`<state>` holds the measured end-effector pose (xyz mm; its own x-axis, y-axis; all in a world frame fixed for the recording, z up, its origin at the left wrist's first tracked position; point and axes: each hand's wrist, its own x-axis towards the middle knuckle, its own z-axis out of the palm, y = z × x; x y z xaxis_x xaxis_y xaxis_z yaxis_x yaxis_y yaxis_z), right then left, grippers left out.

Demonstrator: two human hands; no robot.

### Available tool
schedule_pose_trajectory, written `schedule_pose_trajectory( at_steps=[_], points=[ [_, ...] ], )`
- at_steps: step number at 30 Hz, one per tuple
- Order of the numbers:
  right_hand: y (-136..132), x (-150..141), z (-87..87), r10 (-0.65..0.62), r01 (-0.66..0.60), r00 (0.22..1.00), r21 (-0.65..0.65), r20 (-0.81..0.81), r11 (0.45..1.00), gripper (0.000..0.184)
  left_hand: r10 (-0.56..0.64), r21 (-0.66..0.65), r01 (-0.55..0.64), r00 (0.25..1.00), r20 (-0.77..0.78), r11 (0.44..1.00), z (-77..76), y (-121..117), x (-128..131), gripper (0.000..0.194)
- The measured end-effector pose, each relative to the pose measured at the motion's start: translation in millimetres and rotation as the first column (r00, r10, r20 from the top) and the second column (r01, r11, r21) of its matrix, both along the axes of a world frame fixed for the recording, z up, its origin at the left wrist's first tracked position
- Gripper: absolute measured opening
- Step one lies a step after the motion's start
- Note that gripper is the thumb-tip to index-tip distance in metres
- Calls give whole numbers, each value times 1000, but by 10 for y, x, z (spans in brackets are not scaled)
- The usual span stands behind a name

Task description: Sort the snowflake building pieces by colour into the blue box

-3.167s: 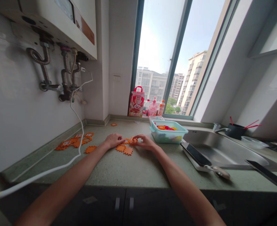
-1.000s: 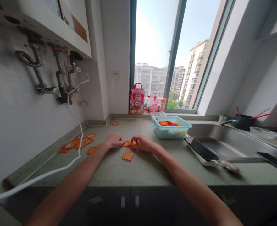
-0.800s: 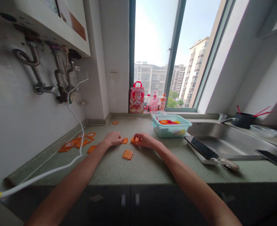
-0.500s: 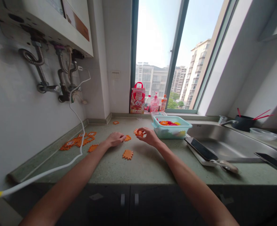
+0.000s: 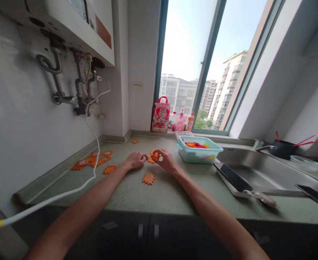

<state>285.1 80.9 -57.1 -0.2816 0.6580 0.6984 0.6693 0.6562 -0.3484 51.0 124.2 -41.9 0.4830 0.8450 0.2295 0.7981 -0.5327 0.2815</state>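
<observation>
Chief risk, in my judgement, is misalignment: the upper orange piece [image 5: 154, 154] and lower orange piece [image 5: 150, 160] overlap in view, and pressing with the teeth out of line could bend an edge or skid the lower one across the counter [image 5: 131, 196]. A secondary hazard is the white cable [image 5: 95, 163], which could snag the left arm on a reach toward the orange pile [image 5: 90, 161] on the left.

Position: both pieces lie between the hands. The right hand [image 5: 166, 161] has thumb and fingers curved about the upper piece, apparently gripping it. The left hand [image 5: 136, 160] has its fingertips bunched at the lower piece's left edge; whether they pinch it, I cannot tell. A loose orange piece [image 5: 148, 178] lies flat on the near side, apart from both hands.
</observation>
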Motion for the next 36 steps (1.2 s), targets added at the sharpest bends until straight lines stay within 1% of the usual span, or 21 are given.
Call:
schedule_pose_trajectory(
  at_steps=[2,4,7,9,10,11,14,15,16,18,20,22,23,26,28,30,32,34,36],
  points=[
    [24,4,-39,13,-11,999,-44,49,999,22,-66,-2,66,998,-3,998,-29,14,20,34],
    [40,-1,-79,22,-10,994,-107,111,994,24,-86,10,86,996,-1,996,-46,24,43,36],
    [44,-11,-108,9,23,988,-211,152,977,27,-70,5,70,997,6,998,-18,12,51,34],
    [42,-7,-104,-11,50,988,-251,153,967,27,-36,3,36,999,24,999,35,-23,28,30],
    [43,-2,-97,-19,60,988,-259,155,964,26,-36,1,36,999,24,999,66,-48,10,31],
    [44,4,-90,-25,66,987,-261,156,963,26,-62,-13,62,998,15,998,96,-75,-10,35],
    [56,20,-76,-31,70,987,-249,156,966,27,-228,-118,220,972,-61,968,156,-137,-62,52],
    [60,20,-73,-33,72,987,-243,158,967,27,-264,-150,250,961,-84,957,162,-143,-72,56],
    [64,17,-69,-38,77,986,-237,164,969,28,-271,-164,252,957,-104,954,164,-138,-77,59],
    [68,11,-58,-55,98,981,-231,185,968,29,-202,-128,185,970,-136,974,156,-100,-79,63],
    [61,18,-39,-78,128,974,-231,212,965,30,-78,-51,71,985,-156,996,141,-45,-78,65],
    [44,53,-17,-100,152,968,-219,230,964,30,26,2,-26,986,-164,1000,124,3,-82,63],
    [32,80,-5,-110,160,966,-210,233,965,30,55,15,-54,986,-159,998,115,18,-85,61],
    [-10,164,29,-121,156,973,-173,199,972,30,50,4,-50,991,-125,999,97,22,-90,55],
    [-34,185,51,-104,122,987,-144,124,982,29,17,-19,-19,995,-102,1000,94,1,-81,48],
    [-50,160,65,-76,79,997,-105,32,991,28,-26,-50,21,996,-89,999,94,-28,-56,40],
    [-60,99,61,-52,51,999,-90,-15,995,29,-68,-76,63,996,-57,995,85,-59,-15,36],
    [-65,32,34,-15,19,999,-128,28,992,29,-77,-71,76,997,-7,995,64,-84,36,37],
    [-62,-16,-9,22,0,993,-184,114,983,33,-45,-38,46,998,41,998,44,-97,75,39]
  ],
)
